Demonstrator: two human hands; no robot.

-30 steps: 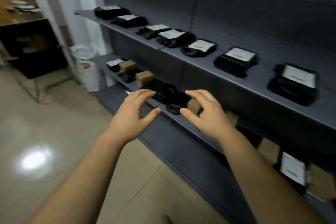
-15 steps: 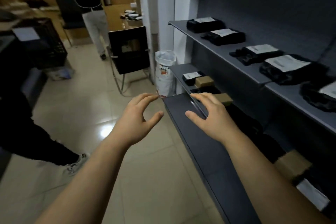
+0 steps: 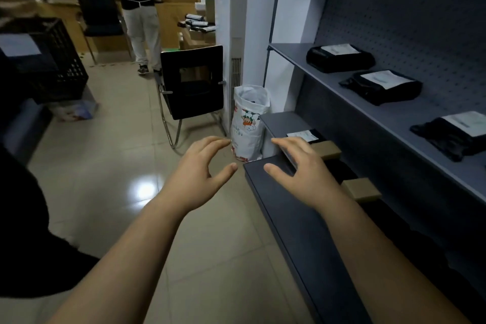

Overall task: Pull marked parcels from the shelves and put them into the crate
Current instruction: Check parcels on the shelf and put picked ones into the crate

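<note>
Both my hands are held out in front of me, empty, with fingers loosely spread. My left hand (image 3: 203, 168) hovers over the tiled floor. My right hand (image 3: 302, 168) hovers over the low grey shelf edge (image 3: 268, 192). Black parcels with white labels (image 3: 339, 56) lie along the upper grey shelf (image 3: 299, 56) at the right. A labelled black parcel (image 3: 306, 135) and small brown boxes (image 3: 328, 150) sit on the lower shelf just beyond my right hand. A black crate (image 3: 60, 60) with a white sheet inside stands at the far left.
A black chair (image 3: 192, 81) and a white printed sack (image 3: 247, 123) stand by the shelf's end. A person in light trousers (image 3: 142, 26) stands at the back by wooden shelving. A dark-clothed figure (image 3: 23, 231) fills the lower left. Tiled floor lies between.
The view has swung left from the shelf front toward the aisle and crate. Both hands stay raised and empty in the same pose.
</note>
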